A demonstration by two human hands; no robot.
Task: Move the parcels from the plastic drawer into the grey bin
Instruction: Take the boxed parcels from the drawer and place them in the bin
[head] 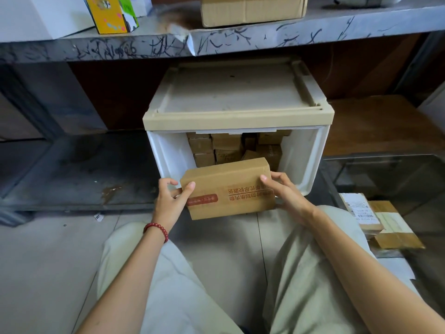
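Far left on the scribbled metal shelf [240, 42] stands a yellow carton [108, 14]. Nearer, the left hand [172, 197], a red bead bracelet [157, 231] on its wrist, grips the left end of a brown cardboard parcel [228, 186], thumb on top and fingers curled round the edge. The parcel is held level at the near end of the white plastic drawer [310, 153], where more small parcels [226, 143] are stacked at the far end. The right hand [285, 192] clamps the parcel's right end, fingers spread over its top. Right of the drawer sits the grey bin [385, 157], a few labelled parcels [361, 210] lying inside
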